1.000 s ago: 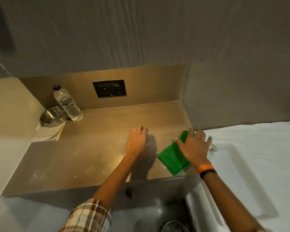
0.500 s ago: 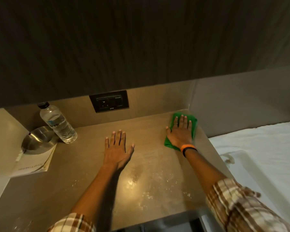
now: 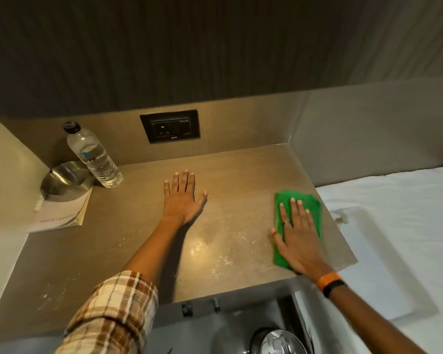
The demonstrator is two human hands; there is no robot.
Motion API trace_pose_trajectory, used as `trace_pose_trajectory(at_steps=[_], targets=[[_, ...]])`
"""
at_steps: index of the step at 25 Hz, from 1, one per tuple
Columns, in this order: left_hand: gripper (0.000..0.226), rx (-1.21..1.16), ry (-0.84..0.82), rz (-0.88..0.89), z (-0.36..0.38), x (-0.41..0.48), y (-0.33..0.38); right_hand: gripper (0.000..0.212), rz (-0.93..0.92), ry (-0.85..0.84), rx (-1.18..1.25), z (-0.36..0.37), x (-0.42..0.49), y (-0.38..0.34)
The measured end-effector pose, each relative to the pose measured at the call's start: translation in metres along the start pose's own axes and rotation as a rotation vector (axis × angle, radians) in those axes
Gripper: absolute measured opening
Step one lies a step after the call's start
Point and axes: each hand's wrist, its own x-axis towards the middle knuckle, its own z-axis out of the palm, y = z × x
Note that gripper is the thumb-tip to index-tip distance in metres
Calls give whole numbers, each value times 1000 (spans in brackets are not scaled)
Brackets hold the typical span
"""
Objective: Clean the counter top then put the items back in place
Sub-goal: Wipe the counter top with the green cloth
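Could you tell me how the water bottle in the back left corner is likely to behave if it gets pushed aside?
The water bottle stands tall on a narrow base, so a push near its cap would probably tip it. It looks nearly full, so likely fairly heavy for its size. Being round, it might roll once down, perhaps toward the metal bowl beside it.

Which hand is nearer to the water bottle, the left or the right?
The left. The left hand lies flat mid-counter, just right of the water bottle. The right hand presses the green cloth near the counter's right edge, much farther away.
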Motion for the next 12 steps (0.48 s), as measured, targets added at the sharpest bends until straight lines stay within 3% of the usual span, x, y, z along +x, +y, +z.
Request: trace_pose_trajectory(at_steps=[4,8,10,12], targets=[[79,3,2,3,2,3,-2,71,-5,28,80,16,-13,-98],[78,12,-2,17,6,5,-5,73,60,78,106,10,86,-115],[76,16,-5,21,9,7,-7,71,-23,24,63,6,141,-126],[70,-3,-49,29,6,15,-8,69,-243,-28,-61,11,167,-138]])
